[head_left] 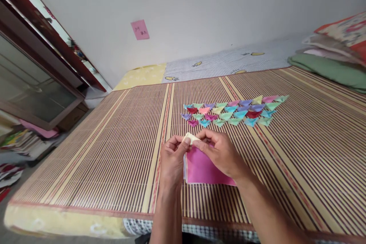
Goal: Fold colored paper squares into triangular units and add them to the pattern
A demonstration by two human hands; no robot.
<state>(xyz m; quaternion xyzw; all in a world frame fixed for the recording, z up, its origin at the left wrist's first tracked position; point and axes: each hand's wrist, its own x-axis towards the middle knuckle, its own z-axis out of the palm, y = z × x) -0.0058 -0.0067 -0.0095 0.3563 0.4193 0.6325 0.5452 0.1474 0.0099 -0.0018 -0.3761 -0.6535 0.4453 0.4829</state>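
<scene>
A small pale yellow folded paper (pixel 190 137) is pinched between both hands, above the near middle of the striped mat. My left hand (pixel 174 159) holds its left side with thumb and fingers. On its right side, my right hand (pixel 219 150) grips it, thumb on top. Below the hands lies a stack of square paper with a magenta sheet (pixel 208 167) on top; my right hand hides part of it. Beyond the hands, several small folded paper pieces (pixel 225 115) in many colours sit in rows on the mat.
The striped mat (pixel 114 141) covers a bed. Folded bedding (pixel 328 69) and a patterned pillow (pixel 349 32) lie at the far right. A pink note (pixel 140 29) is on the wall. Books (pixel 23 143) are stacked at the left, beside a glass-fronted cabinet (pixel 28 80).
</scene>
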